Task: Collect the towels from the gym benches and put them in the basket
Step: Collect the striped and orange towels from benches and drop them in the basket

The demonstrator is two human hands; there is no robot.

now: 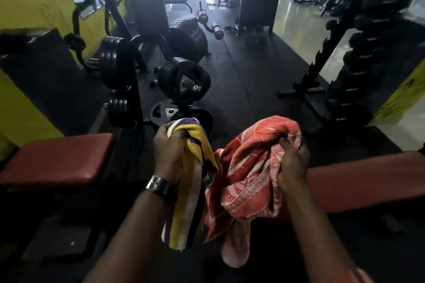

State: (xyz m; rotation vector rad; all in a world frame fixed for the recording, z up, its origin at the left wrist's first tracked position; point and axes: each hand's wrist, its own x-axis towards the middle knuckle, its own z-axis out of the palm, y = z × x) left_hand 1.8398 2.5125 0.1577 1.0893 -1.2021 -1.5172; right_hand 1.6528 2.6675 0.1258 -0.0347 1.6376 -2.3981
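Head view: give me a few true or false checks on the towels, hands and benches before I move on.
1. The left hand grips a yellow, purple and white striped towel. True.
2. The right hand is empty. False: it clutches a bunched red towel.
3. A towel lies on the left bench. False: its red pad is bare.
4. The left wrist wears a watch. True.
5. The basket stands between the benches. False: no basket is in view.
6. Weight plates sit on the floor ahead. True.
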